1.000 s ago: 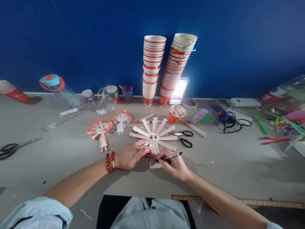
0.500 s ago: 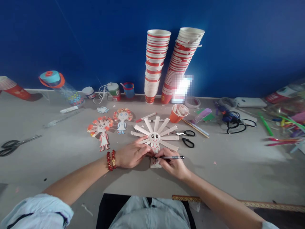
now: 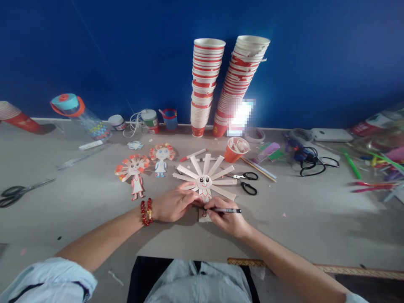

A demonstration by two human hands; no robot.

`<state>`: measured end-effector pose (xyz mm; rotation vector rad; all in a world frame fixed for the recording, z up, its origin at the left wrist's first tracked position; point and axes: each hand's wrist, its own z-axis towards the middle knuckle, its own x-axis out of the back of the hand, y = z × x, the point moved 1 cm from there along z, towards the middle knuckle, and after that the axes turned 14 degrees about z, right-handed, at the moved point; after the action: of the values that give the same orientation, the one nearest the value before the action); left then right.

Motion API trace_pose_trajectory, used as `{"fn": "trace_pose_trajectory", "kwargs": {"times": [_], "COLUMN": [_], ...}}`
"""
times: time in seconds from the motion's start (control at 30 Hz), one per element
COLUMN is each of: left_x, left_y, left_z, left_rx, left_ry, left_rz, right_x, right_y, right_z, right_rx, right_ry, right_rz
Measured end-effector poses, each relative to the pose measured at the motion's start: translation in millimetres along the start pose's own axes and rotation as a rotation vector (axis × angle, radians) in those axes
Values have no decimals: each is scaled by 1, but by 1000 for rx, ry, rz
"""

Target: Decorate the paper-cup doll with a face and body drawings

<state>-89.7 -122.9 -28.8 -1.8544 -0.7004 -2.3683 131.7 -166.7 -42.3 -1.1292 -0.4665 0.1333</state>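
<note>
Before me lies a white paper doll (image 3: 204,182) with a drawn smiling face, a red-lined collar and long paper strips fanning out round its head. My left hand (image 3: 175,204), wearing a red bead bracelet, grips the doll's left edge with bent fingers, some of them hidden by the strips. Closed round a black pen (image 3: 225,210), my right hand (image 3: 229,219) rests at the doll's lower half. The pen's tip is at the body, near dark and red lines, partly covered by my fingers. Black-handled scissors (image 3: 249,182) lie just right of the strips.
Two finished-looking paper dolls (image 3: 136,185) lie to the left. Tall paper-cup stacks (image 3: 206,84) stand against the blue wall, with a cup of scraps (image 3: 233,155) in front. A water bottle (image 3: 83,118) and more scissors (image 3: 22,192) are at left, a black cable (image 3: 311,162) at right.
The pen has shifted slightly left and down, and my right fingers have moved a little with it. My left hand stays in place on the doll.
</note>
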Motion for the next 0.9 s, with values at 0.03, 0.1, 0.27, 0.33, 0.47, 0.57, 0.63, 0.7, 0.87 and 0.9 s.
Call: {"fn": "trace_pose_trajectory", "kwargs": {"times": [0.03, 0.1, 0.27, 0.33, 0.47, 0.57, 0.63, 0.7, 0.87, 0.9], "left_x": [0, 1, 2, 2, 1, 2, 2, 3, 4, 4], "left_y": [0, 0, 2, 2, 2, 1, 2, 2, 2, 2], "left_z": [0, 1, 2, 2, 1, 1, 2, 3, 3, 2], "left_rx": [-1, -3, -5, -5, 0, -6, -15, -23, -27, -23], "left_ry": [-1, 1, 13, 13, 11, 8, 14, 18, 28, 31], "left_rz": [-2, -9, -24, -24, -17, -18, -30, -40, -48, -47], "right_x": [0, 1, 0, 0, 0, 0, -1, -1, 0, 0], "right_y": [0, -1, -2, -1, -2, -3, -4, -4, -4, -3], "right_z": [0, 0, 1, 1, 1, 1, 2, 2, 2, 1], "right_rx": [-4, -15, 2, 2, -9, 3, 11, 15, 33, 36], "right_ry": [-1, -4, 7, 9, 15, 13, 11, 15, 9, 6], "right_rz": [0, 0, 6, 8, 13, 15, 11, 0, -6, -7]}}
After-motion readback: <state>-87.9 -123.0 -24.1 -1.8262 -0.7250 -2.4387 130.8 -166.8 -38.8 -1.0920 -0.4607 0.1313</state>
